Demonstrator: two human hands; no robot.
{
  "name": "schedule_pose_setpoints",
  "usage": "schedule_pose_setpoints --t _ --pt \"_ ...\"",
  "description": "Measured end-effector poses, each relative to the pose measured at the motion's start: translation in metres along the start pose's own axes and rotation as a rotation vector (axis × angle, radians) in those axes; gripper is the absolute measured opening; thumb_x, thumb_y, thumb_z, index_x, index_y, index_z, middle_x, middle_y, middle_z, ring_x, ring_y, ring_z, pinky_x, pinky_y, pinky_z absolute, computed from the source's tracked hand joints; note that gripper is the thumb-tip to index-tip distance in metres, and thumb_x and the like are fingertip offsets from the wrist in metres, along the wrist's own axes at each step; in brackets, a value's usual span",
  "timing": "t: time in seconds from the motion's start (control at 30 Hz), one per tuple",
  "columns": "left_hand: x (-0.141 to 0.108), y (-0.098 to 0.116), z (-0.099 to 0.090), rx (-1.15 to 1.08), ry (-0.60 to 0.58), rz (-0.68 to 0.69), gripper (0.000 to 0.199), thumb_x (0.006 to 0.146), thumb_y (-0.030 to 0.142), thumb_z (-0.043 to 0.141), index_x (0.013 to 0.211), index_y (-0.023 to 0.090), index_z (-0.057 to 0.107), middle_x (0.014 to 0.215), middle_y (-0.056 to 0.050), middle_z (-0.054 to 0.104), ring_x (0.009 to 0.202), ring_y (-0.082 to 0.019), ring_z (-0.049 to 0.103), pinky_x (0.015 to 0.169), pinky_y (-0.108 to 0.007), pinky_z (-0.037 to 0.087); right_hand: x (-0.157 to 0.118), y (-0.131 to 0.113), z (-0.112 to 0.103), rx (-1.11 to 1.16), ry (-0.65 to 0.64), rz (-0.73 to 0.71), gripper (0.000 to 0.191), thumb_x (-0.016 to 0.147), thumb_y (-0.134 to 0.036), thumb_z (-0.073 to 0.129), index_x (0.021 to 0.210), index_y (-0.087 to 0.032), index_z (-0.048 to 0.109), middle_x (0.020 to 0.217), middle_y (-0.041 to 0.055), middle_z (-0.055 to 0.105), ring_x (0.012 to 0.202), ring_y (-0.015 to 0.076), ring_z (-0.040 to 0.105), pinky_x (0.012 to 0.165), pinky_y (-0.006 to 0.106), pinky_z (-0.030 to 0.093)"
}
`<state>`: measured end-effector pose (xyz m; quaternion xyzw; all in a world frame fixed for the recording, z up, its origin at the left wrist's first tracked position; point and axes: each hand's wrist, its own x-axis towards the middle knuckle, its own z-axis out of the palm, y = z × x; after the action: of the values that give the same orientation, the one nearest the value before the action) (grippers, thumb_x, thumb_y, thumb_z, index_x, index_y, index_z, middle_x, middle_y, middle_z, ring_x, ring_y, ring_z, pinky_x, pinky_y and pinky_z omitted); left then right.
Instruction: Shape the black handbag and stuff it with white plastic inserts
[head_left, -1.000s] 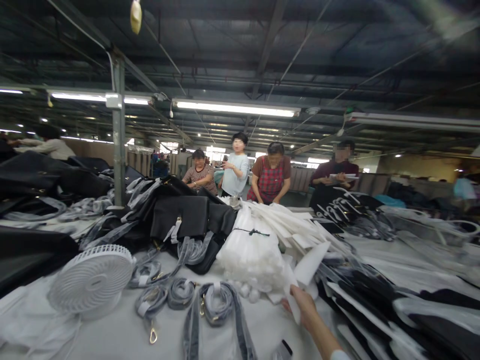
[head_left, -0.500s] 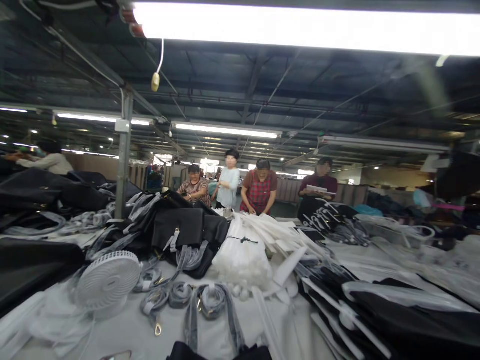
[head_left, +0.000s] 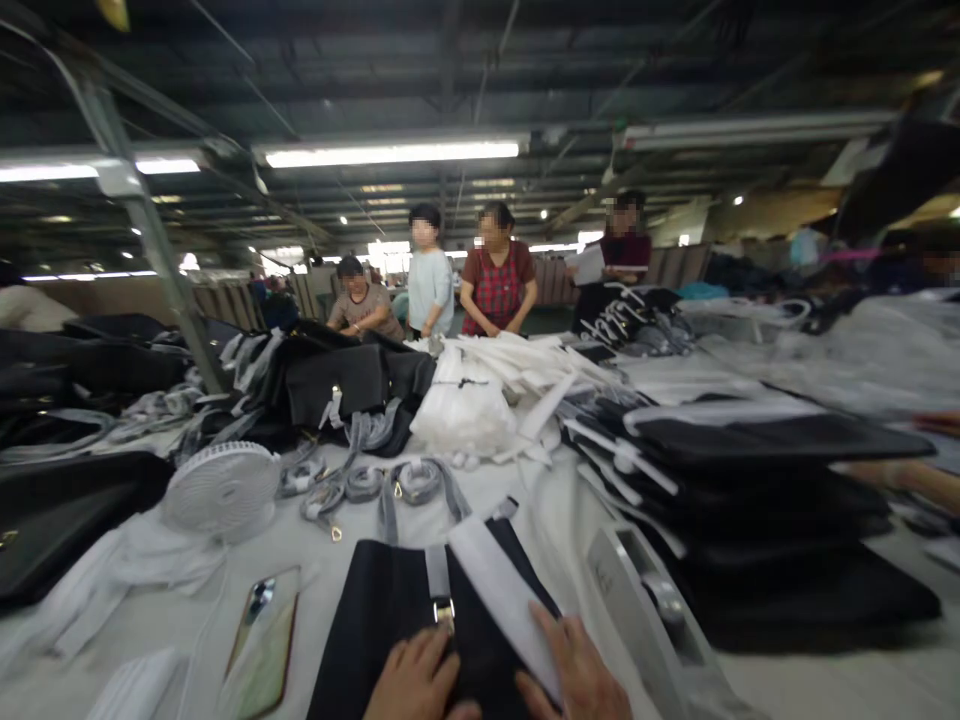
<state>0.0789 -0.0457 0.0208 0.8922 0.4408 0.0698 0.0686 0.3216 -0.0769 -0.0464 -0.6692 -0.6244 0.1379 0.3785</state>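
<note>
A black handbag [head_left: 367, 600] lies before me at the bottom of the view, with a grey strap and a gold clasp [head_left: 444, 611] on its front. My left hand [head_left: 420, 672] is closed on the bag just below the clasp, fingers curled together. Across the bag's right side slants a white strip [head_left: 499, 590], paper or foam. My right hand [head_left: 581, 670] grips the strip's lower end between thumb and fingers. The bottom of both hands is cut off by the frame edge.
To the left are a phone [head_left: 262, 640] and a white fan [head_left: 221, 490]. Wrapped straps [head_left: 416, 482] and a white bag of padding [head_left: 461, 420] lie beyond. At right stand a grey metal holder [head_left: 645, 620] and stacked black bags [head_left: 795, 520]. Several co-workers stand opposite.
My view has tilted down, bringing both hands, the handbag, phone and metal holder into sight. The white strip now lies over the bag. A co-worker in a checked apron has raised their head.
</note>
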Motion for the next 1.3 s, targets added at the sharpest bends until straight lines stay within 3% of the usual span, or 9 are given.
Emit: schedule_pose_setpoints --t 0.07,0.17,0.33,0.43,0.6,0.77,0.9,1.07,1.3 --pt "0.016 0.003 -0.008 -0.025 -0.032 0.001 0.029 0.098 0.036 0.042 0.11 0.025 0.067 0.131 -0.008 0.06 0.112 -0.027 0.061 0.094 -0.046 0.052 0.003 -0.007 -0.013 0.134 -0.008 0.082 0.057 0.089 -0.056 0.042 0.139 -0.028 0.051 0.135 0.0104 0.058 0.128 0.0324 0.052 0.108 0.056 0.043" --pt "0.059 0.014 -0.017 -0.184 -0.004 0.111 0.035 0.096 0.033 0.047 0.127 0.022 0.057 0.137 -0.011 0.056 0.121 -0.025 0.058 0.1 -0.042 0.051 0.016 -0.009 -0.027 0.349 0.053 0.277 0.071 0.087 -0.061 0.043 0.14 -0.014 0.046 0.143 0.0169 0.05 0.135 0.0305 0.044 0.115 0.051 0.034" --pt "0.127 0.03 -0.013 -0.309 -0.219 0.308 0.069 0.082 0.032 0.071 0.143 0.019 0.042 0.154 -0.017 0.036 0.136 -0.029 0.045 0.108 -0.04 0.046 0.023 0.006 -0.037 0.58 0.1 0.458 0.06 0.082 -0.06 0.051 0.119 -0.013 0.059 0.117 0.0172 0.068 0.108 0.0315 0.064 0.098 0.046 0.049" --pt "0.143 0.032 -0.008 -0.208 -0.308 0.349 0.071 0.076 0.037 0.077 0.137 0.018 0.047 0.145 -0.016 0.044 0.121 -0.031 0.058 0.101 -0.04 0.05 0.022 0.015 -0.042 0.543 0.165 0.483 0.048 0.084 -0.058 0.05 0.108 -0.017 0.06 0.102 0.0134 0.071 0.092 0.0283 0.066 0.083 0.041 0.053" --pt "0.137 0.028 0.0 -0.082 -0.235 0.341 0.047 0.078 0.051 0.073 0.111 0.021 0.058 0.115 -0.005 0.053 0.079 -0.019 0.066 0.071 -0.032 0.055 0.026 0.014 -0.051 0.468 0.131 0.415 0.039 0.088 -0.054 0.05 0.097 -0.017 0.06 0.083 0.0064 0.068 0.076 0.0203 0.061 0.069 0.03 0.049" --pt "0.113 0.013 0.017 -0.239 0.048 0.409 0.031 0.089 0.049 0.061 0.098 0.02 0.055 0.103 -0.003 0.055 0.086 -0.014 0.062 0.071 -0.024 0.051 0.042 -0.004 -0.066 0.289 0.125 0.354 0.038 0.089 -0.052 0.05 0.069 -0.02 0.05 0.059 -0.0046 0.046 0.057 0.011 0.041 0.054 0.023 0.032" --pt "0.104 0.007 0.024 -0.266 0.227 0.473 0.027 0.089 0.045 0.063 0.098 0.02 0.056 0.101 -0.003 0.058 0.086 -0.012 0.061 0.072 -0.021 0.05 0.053 -0.019 -0.072 0.216 0.022 0.265 0.043 0.09 -0.049 0.051 0.059 -0.021 0.041 0.053 -0.0073 0.03 0.052 0.0087 0.032 0.052 0.025 0.022" --pt "0.106 0.01 0.025 -0.274 0.358 0.539 0.027 0.087 0.043 0.067 0.096 0.019 0.058 0.093 -0.004 0.061 0.079 -0.013 0.062 0.066 -0.022 0.05 0.052 -0.028 -0.059 0.138 -0.208 0.165 0.042 0.088 -0.033 0.06 0.055 -0.02 0.038 0.05 -0.008 0.029 0.049 0.0081 0.032 0.053 0.027 0.02" --pt "0.107 0.017 0.023 -0.187 0.373 0.62 0.02 0.091 0.036 0.061 0.083 0.019 0.057 0.082 -0.003 0.063 0.062 -0.012 0.057 0.056 -0.024 0.043 0.042 -0.02 -0.065 -0.026 -0.486 0.109 0.028 0.089 -0.024 0.061 0.063 -0.018 0.052 0.056 -0.0023 0.052 0.056 0.012 0.051 0.055 0.026 0.027"
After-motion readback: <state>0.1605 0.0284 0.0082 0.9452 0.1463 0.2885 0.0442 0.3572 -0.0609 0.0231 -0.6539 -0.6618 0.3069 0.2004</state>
